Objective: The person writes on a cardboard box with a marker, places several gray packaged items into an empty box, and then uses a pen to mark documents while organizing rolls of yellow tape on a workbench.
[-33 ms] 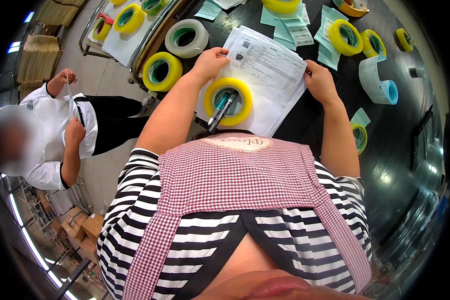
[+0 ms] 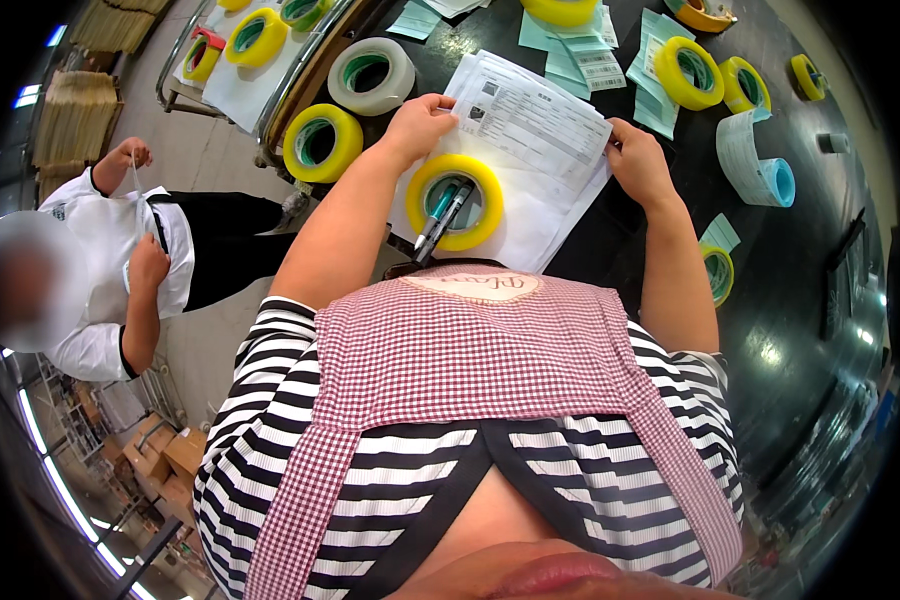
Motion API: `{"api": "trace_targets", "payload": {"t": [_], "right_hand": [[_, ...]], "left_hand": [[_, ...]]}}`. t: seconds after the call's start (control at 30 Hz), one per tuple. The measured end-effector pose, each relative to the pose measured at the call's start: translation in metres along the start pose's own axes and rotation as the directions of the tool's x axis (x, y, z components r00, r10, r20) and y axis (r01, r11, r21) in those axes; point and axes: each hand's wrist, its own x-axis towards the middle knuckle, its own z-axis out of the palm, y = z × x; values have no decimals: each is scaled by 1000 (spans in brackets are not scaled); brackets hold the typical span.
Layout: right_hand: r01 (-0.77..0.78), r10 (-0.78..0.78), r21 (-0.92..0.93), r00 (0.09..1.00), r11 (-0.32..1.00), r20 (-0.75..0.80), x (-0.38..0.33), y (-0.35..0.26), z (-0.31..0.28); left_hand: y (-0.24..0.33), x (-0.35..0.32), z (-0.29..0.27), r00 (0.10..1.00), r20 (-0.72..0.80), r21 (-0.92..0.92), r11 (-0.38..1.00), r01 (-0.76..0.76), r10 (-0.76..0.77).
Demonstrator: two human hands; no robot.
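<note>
A stack of printed paper sheets [image 2: 540, 125] lies on the dark table in front of me. At its left edge my left hand [image 2: 420, 130] is closed on the sheets, thumb and fingertips at the margin. My right hand [image 2: 637, 162] pinches the stack's right edge, with some fingers curled out of sight. On the lower part of the papers rests a yellow tape roll [image 2: 489, 205], between my forearms and close to my apron. Pens [image 2: 442, 222], one of them teal, lean through the roll's hole.
A clear tape roll [image 2: 400, 78] and a yellow one [image 2: 345, 140] sit left of the papers. Pale green label strips [image 2: 650, 85] and more tape rolls [image 2: 690, 100] lie beyond and right, near a blue label roll [image 2: 735, 155]. A metal-railed cart [image 2: 285, 75] and a person [image 2: 110, 280] are at left.
</note>
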Motion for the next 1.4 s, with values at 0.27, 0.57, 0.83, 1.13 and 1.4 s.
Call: {"api": "trace_targets", "payload": {"t": [0.27, 0.57, 0.83, 1.13, 1.4], "right_hand": [[-39, 39, 24, 999, 999, 21, -2, -9, -4], [-32, 32, 12, 999, 999, 24, 1, -1, 1], [-8, 8, 29, 1000, 1000, 8, 1, -3, 0], [-18, 18, 23, 1000, 1000, 3, 0, -5, -1], [-4, 5, 56, 1000, 998, -8, -1, -8, -3]], "left_hand": [[-13, 8, -2, 1000, 4, -49, 999, -6, 6], [-12, 8, -3, 1000, 0, -28, 1000, 2, -2], [-10, 6, -3, 1000, 3, -27, 1000, -9, 9], [-3, 0, -3, 1000, -5, -13, 1000, -11, 11], [0, -2, -1, 1000, -23, 1, 1000, -19, 19]]}}
